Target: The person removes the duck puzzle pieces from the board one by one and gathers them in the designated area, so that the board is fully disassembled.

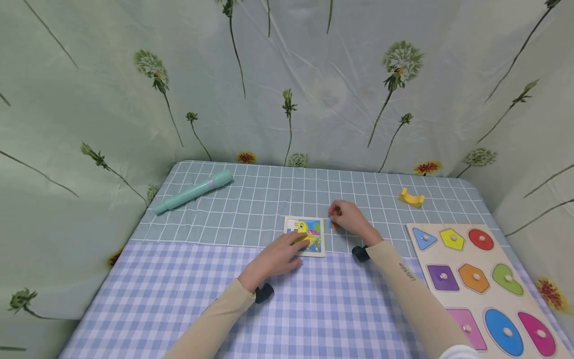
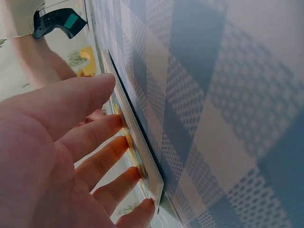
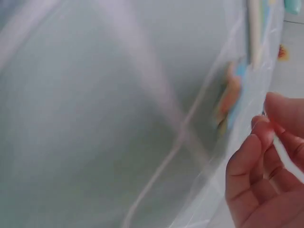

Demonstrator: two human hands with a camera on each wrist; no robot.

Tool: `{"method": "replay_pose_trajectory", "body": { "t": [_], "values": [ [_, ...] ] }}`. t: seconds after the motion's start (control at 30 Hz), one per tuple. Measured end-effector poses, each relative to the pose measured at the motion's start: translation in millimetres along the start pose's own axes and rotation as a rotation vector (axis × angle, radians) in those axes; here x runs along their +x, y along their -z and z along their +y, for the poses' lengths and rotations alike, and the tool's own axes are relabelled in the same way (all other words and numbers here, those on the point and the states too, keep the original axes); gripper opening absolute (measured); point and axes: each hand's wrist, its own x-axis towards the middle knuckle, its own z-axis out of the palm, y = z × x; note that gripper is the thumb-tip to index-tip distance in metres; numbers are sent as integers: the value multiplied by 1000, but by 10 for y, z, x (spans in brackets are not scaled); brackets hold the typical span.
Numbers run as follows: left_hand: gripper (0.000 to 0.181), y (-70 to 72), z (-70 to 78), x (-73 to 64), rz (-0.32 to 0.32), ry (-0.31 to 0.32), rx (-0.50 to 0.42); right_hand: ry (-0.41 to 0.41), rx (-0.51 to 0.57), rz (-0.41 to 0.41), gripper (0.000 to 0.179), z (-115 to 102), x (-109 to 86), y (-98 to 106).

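Observation:
A small framed picture puzzle (image 1: 316, 240) with a yellow duck lies on the cloth. My left hand (image 1: 283, 252) rests on it with fingers fairly straight; in the left wrist view its fingertips (image 2: 127, 141) touch the puzzle face beside the pale frame edge (image 2: 142, 149). Right of the frame lies a loose blue and orange puzzle piece (image 1: 332, 224), blurred in the right wrist view. My right hand (image 1: 352, 219) is close over this piece, fingers curled and thumb tip (image 3: 278, 107) brought to the fingertips. I cannot tell whether something thin is pinched there.
A wooden shape board (image 1: 484, 249) with knobbed pieces is at the right. Behind it lies a yellow curved block (image 1: 411, 198). A mint-green tube (image 1: 195, 192) rests at the back left. A patterned curtain (image 1: 332, 89) hangs behind the table.

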Motion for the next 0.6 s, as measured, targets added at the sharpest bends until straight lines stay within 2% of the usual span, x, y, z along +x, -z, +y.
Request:
{"method": "replay_pose_trajectory", "body": {
  "t": [0.1,0.2,0.3,0.4,0.6],
  "values": [
    [51,-4,-10,1,-2,-6,-4,62,69,-41,10,-106,16,-46],
    [51,-12,-17,4,-3,-4,-6,153,80,-116,20,-199,36,-125],
    [51,-23,-19,9,-2,1,5,200,16,-181,31,-280,48,-201],
    [52,-26,-14,12,-7,9,22,197,-70,-222,38,-352,52,-255],
    [53,-16,2,12,-2,4,44,193,-194,-252,39,-431,49,-313]
  ]
}}
